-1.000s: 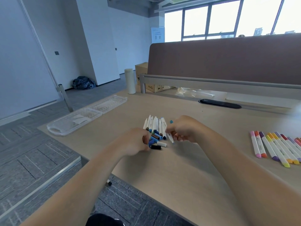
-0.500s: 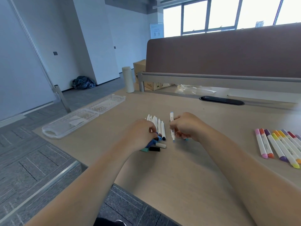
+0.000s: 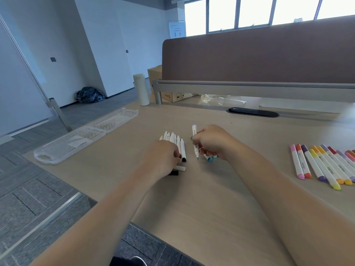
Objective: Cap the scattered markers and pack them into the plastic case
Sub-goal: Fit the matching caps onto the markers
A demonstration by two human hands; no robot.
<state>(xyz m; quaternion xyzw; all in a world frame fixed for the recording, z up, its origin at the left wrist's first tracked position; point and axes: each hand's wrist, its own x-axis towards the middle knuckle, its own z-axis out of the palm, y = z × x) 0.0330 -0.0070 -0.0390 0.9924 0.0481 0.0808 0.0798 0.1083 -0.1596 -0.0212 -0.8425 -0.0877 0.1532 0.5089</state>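
My right hand [image 3: 211, 143] grips a white marker [image 3: 194, 134] with a light-blue tip, held nearly upright above the desk, and a teal cap [image 3: 210, 158] peeks from under its fingers. A bunch of white uncapped markers [image 3: 173, 140] lies in the middle of the desk with loose caps [image 3: 179, 168] at its near end. My left hand [image 3: 163, 157] rests curled on that near end; what its fingers hold is hidden. The clear plastic case [image 3: 69, 144] lies open at the desk's left edge. A row of capped markers [image 3: 322, 166] lies on the right.
A white cylindrical bottle [image 3: 141, 89] stands at the back left of the desk. A brown partition [image 3: 259, 58] with a grey rail closes the far side, and a black cable grommet [image 3: 252, 112] sits before it. The desk's left and near edges drop to carpeted floor.
My right hand has lifted the blue-tipped marker out of the bunch and turned it upright. My left hand has stayed on the near end of the bunch.
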